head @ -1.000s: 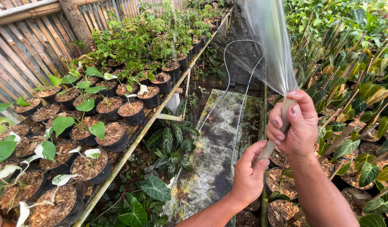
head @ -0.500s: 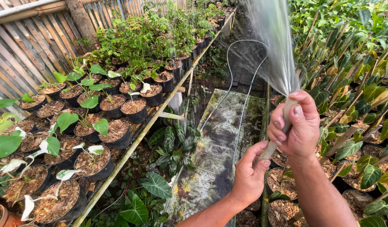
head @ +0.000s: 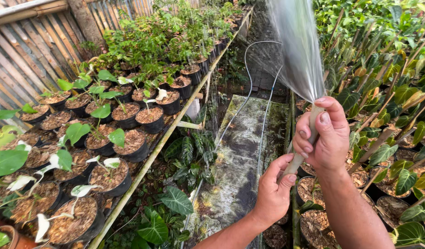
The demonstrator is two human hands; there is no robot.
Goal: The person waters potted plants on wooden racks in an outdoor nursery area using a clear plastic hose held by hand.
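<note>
Head cam, only view there is: the right hand is wrapped tight around the tip of a pale hose, thumb pressed over the outlet, so the water spray fans upward and away right from the top of the fist. The left hand grips the same hose just below, fingers curled around it. The rest of the hose trails off along the wet mossy walkway between the benches, though I can't quite tell which of the two lines on the ground it is. Black pots of leafy seedlings sit on the left bench, well apart from both hands. Dark-leaved plants crowd the right.
</note>
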